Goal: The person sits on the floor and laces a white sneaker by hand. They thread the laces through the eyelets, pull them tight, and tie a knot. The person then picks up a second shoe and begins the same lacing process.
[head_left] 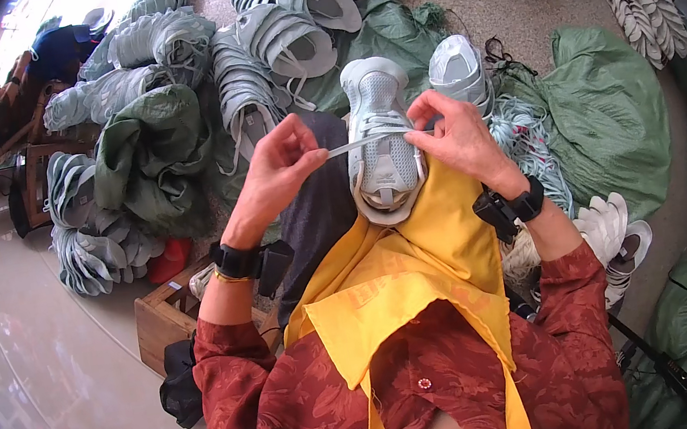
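On my lap, over a yellow apron (457,207), rests a pale grey-blue shoe upper (385,175) with a mesh surface. A light shoelace (345,148) stretches across its lacing area. My left hand (280,166) is closed in a pinch on the lace's left stretch, just off the shoe's side. At the shoe's right edge, my right hand (460,135) pinches the same lace between thumb and fingers. Some lacing rows show above the taut stretch. The lace's ends are too small to make out.
Stacked shoe uppers (284,43) lie ahead and to the left. Another single upper (458,71) sits beyond my right hand, near a tangle of pale blue laces (525,132). Green sacks (611,120) spread at the right. A wooden box (161,323) stands at my left.
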Tool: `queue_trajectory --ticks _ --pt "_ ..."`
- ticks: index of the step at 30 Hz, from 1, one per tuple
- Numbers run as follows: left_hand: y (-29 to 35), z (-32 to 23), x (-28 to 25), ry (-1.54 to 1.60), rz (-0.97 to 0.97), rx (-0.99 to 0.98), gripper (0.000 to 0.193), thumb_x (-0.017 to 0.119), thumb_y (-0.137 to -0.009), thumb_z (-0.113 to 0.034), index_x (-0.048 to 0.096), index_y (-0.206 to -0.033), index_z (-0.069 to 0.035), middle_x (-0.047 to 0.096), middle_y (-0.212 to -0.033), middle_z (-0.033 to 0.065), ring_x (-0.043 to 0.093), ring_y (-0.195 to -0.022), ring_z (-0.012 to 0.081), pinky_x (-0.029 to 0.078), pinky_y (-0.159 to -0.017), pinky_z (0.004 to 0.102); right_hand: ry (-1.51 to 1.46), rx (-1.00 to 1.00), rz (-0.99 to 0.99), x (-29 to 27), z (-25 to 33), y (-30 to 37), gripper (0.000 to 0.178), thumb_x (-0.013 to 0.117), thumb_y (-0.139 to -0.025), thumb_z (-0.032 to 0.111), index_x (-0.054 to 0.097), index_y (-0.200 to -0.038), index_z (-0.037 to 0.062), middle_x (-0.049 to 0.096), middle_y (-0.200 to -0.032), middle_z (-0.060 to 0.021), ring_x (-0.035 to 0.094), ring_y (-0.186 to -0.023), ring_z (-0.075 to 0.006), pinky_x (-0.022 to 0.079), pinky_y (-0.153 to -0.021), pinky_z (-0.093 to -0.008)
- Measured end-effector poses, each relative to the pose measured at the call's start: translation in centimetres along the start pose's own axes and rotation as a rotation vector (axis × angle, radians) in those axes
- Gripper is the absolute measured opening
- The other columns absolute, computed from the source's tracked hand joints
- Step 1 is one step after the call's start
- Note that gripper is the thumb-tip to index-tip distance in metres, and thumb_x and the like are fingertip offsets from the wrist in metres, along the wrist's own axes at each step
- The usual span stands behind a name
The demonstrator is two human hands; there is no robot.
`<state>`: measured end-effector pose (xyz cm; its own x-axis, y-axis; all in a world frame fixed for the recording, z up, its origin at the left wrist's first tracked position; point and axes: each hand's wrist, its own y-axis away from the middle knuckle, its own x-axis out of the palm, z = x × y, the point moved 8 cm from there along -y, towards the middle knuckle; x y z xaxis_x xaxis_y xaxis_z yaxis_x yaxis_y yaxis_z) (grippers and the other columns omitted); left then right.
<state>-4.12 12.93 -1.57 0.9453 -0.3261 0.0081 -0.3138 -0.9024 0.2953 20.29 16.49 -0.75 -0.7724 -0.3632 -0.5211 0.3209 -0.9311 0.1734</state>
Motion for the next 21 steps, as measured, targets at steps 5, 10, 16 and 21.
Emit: queue_trajectory --ticks 5,10,16,21 --pt "0.3 1.4 1.0 0.019 0.021 0.036 0.015 0.069 -0.099 -0.003 0.055 -0.095 -0.007 0.052 -0.085 -0.0062 0.046 -0.077 0.0009 0.038 -0.066 0.0185 0.045 -0.109 -0.004 -0.1 0.6 0.5 0.018 0.078 -0.083 0.010 0.066 -0.090 -0.0011 0.070 -0.086 -0.0110 0.064 -0.064 -0.0209 0.051 -0.062 -0.0337" --pt "-0.3 1.1 0.3 -0.115 0.006 0.062 0.014 0.069 -0.099 -0.003 0.056 -0.094 -0.007 0.052 -0.083 -0.0068 0.044 -0.076 0.0008 0.037 -0.064 0.0193 0.153 -0.303 -0.120 -0.8 1.8 1.8 0.009 0.073 -0.086 0.003 0.065 -0.089 -0.0005 0.066 -0.083 -0.0131 0.065 -0.072 -0.0295 0.051 -0.065 -0.0391" --pt "-0.1 1.4 -1.5 -0.080 -0.053 0.098 0.016 0.070 -0.097 -0.002 0.055 -0.092 -0.007 0.048 -0.080 -0.0088 0.040 -0.072 -0.0001 0.034 -0.062 0.0194 0.217 -0.344 -0.114 -1.1 1.6 3.1 0.008 0.070 -0.087 0.000 0.063 -0.091 0.0001 0.064 -0.085 -0.0142 0.066 -0.079 -0.0349 0.052 -0.068 -0.0418" --pt "0.0 0.3 -0.4 -0.283 -0.056 0.178 0.016 0.072 -0.094 -0.002 0.056 -0.091 -0.004 0.049 -0.081 -0.0059 0.043 -0.072 0.0025 0.037 -0.063 0.0207 0.210 -0.379 -0.124 -1.3 1.8 4.1 0.008 0.069 -0.087 -0.001 0.063 -0.093 -0.0002 0.065 -0.087 -0.0141 0.066 -0.080 -0.0347 0.052 -0.069 -0.0408"
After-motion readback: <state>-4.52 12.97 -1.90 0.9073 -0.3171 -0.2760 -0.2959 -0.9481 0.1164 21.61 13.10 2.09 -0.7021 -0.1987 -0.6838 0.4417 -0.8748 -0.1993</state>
